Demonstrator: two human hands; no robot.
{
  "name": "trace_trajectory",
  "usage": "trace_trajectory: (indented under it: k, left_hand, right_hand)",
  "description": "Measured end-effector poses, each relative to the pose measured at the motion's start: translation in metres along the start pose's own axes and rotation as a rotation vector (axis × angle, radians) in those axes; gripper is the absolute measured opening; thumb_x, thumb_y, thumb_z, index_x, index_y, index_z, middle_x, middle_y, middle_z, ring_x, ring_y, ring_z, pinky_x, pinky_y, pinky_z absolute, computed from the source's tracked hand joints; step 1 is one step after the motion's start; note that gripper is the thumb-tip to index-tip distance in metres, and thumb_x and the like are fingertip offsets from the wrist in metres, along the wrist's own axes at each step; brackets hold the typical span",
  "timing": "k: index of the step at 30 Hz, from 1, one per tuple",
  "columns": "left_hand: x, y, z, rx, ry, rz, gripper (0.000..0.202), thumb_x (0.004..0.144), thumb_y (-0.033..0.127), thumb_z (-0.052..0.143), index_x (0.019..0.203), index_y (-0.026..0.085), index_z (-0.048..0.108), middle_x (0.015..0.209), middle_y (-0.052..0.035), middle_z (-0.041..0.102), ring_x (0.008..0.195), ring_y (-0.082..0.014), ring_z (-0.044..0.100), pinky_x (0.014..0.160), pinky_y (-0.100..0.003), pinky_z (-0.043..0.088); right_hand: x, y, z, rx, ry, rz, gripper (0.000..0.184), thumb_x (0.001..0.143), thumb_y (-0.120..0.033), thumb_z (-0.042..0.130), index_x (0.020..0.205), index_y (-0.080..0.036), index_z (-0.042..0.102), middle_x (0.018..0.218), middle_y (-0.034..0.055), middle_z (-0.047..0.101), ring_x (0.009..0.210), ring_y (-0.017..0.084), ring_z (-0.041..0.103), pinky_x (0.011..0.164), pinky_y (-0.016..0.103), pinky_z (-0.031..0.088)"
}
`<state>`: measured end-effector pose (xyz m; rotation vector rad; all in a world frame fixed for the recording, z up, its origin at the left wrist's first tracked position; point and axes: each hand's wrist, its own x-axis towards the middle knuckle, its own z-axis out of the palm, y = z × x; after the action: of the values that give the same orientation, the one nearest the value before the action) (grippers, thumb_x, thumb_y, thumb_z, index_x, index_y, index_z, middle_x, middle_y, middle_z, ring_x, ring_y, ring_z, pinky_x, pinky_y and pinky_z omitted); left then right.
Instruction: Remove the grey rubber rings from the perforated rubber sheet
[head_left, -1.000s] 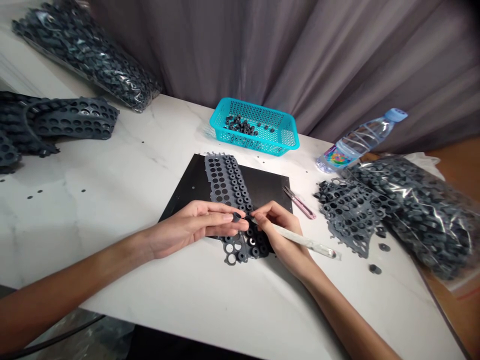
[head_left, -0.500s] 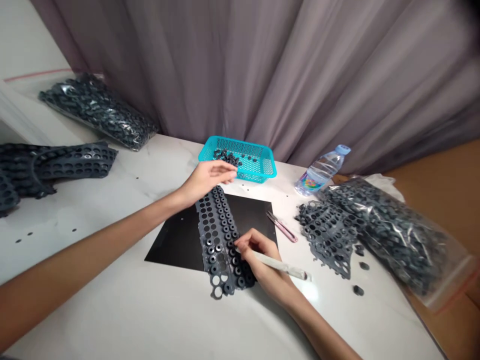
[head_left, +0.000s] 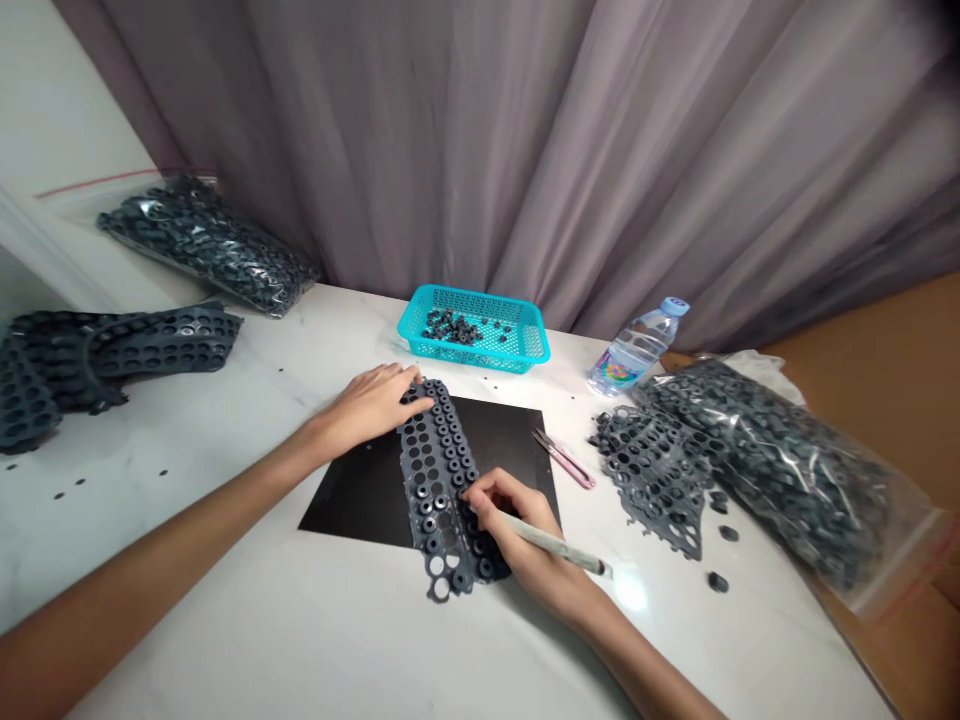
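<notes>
A dark grey rubber sheet (head_left: 425, 463) with rows of round holes and raised rings lies lengthwise across a black mat (head_left: 352, 495). At the sheet's far left edge, my left hand (head_left: 375, 405) rests with thumb and fingers apart, holding nothing. Lower down, my right hand (head_left: 525, 535) is closed round a pale pen-shaped tool (head_left: 559, 546). The tool's back end points right; its tip is hidden by my fingers at the sheet's right rows. Several holes at the near end show white through them.
Behind the mat stands a turquoise basket (head_left: 474, 363) of small black rubber pieces. Pink-handled thread snips (head_left: 566, 460), a water bottle (head_left: 637, 345), a perforated scrap sheet (head_left: 660, 480) and a filled bag (head_left: 795, 465) lie right. Left are rolled sheets (head_left: 165, 340) and another bag (head_left: 214, 245).
My left hand has come down from in front of the basket onto the sheet's far left edge, its fingers spreading. My right hand stays at the right rows with the tool.
</notes>
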<state>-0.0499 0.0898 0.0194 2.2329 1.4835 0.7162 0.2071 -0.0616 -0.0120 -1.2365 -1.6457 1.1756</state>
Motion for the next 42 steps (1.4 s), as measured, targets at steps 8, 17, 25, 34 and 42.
trace_trajectory:
  k: [8, 17, 25, 34, 42]
  left_hand:
    - [-0.018, -0.022, 0.026, 0.007, -0.054, 0.083, 0.019, 0.105, 0.033, 0.062, 0.113, 0.017, 0.066, 0.114, -0.0098, 0.065, 0.099, -0.024, 0.068, 0.1, -0.039, 0.055]
    - [-0.019, -0.001, 0.034, 0.037, 0.077, 0.19, 0.017, 0.111, 0.026, 0.057, 0.124, 0.017, 0.063, 0.132, -0.014, 0.062, 0.13, -0.0321, 0.056, 0.119, -0.052, 0.044]
    - [-0.086, 0.035, 0.009, -0.154, -0.288, 0.356, 0.011, 0.111, 0.029, 0.061, 0.114, 0.022, 0.068, 0.115, -0.0041, 0.07, 0.115, -0.023, 0.066, 0.109, -0.043, 0.051]
    - [-0.096, 0.037, 0.02, -0.065, -0.206, 0.337, 0.004, 0.102, 0.019, 0.061, 0.105, 0.02, 0.063, 0.106, -0.0038, 0.069, 0.105, -0.0244, 0.065, 0.096, -0.043, 0.053]
    - [-0.098, 0.037, 0.022, -0.094, -0.205, 0.305, 0.003, 0.101, 0.019, 0.061, 0.1, 0.021, 0.059, 0.103, -0.002, 0.068, 0.103, -0.0229, 0.063, 0.092, -0.04, 0.051]
  right_hand:
    - [-0.004, -0.004, 0.001, -0.023, -0.015, 0.003, 0.013, 0.1, -0.029, 0.062, 0.098, -0.02, 0.071, 0.076, -0.0012, 0.06, 0.068, 0.015, 0.051, 0.06, 0.027, 0.037]
    - [-0.003, -0.002, -0.002, 0.253, 0.01, 0.175, 0.007, 0.095, -0.027, 0.068, 0.096, -0.023, 0.062, 0.076, -0.0067, 0.055, 0.044, 0.007, 0.042, 0.04, 0.021, 0.034]
    - [0.023, -0.01, -0.012, 0.101, -0.075, 0.073, 0.001, 0.092, -0.021, 0.065, 0.093, -0.021, 0.065, 0.078, -0.0029, 0.061, 0.059, 0.011, 0.054, 0.05, 0.021, 0.04]
    - [0.032, -0.002, -0.001, 0.065, -0.118, 0.011, 0.004, 0.092, -0.02, 0.068, 0.096, -0.019, 0.068, 0.084, -0.0018, 0.063, 0.074, 0.013, 0.053, 0.065, 0.025, 0.04]
    - [0.021, -0.002, 0.002, 0.016, -0.105, 0.045, 0.002, 0.091, -0.018, 0.067, 0.09, -0.019, 0.068, 0.082, -0.0013, 0.062, 0.073, 0.014, 0.052, 0.064, 0.026, 0.038]
